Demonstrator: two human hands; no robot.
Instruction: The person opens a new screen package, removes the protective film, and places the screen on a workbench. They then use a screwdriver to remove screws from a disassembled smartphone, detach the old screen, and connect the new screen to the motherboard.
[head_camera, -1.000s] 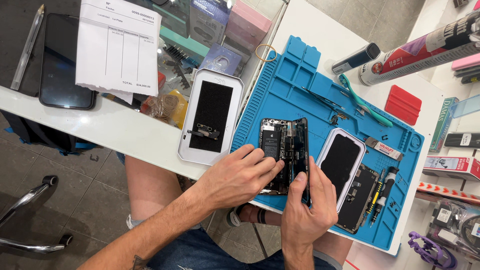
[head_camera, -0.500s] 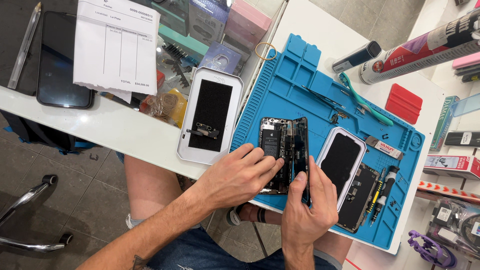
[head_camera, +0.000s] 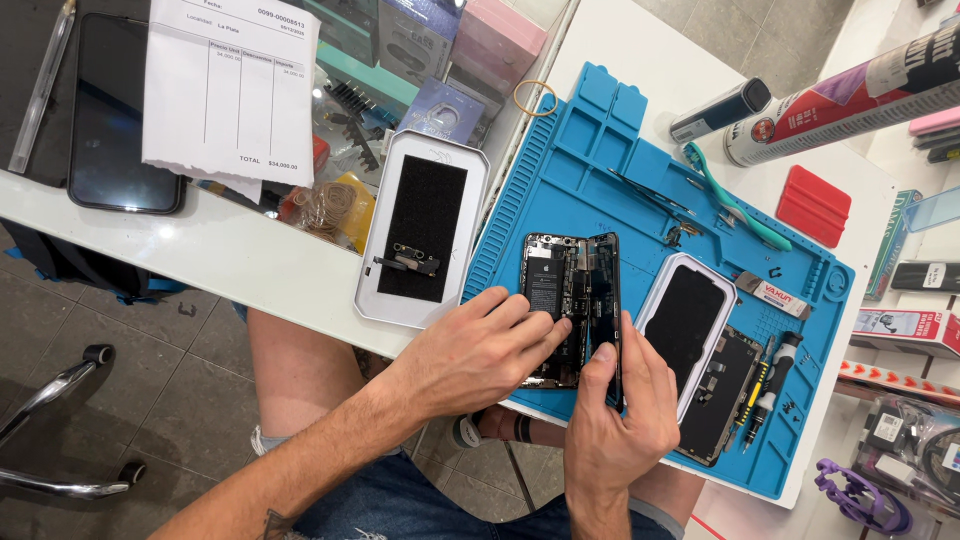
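The opened black smartphone with exposed circuitry (head_camera: 560, 300) lies on the blue silicone repair mat (head_camera: 590, 170). The left hand (head_camera: 480, 350) presses its body down, fingers flat (gripping nothing), while the right hand (head_camera: 620, 400) pinches the phone's raised screen edge.

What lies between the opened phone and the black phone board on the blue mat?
In the head view, a white-framed black screen lies between them on the blue mat.

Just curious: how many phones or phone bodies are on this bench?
3: opened phone under both hands, dark phone far left, stripped body on the blue mat. Others may be hidden.
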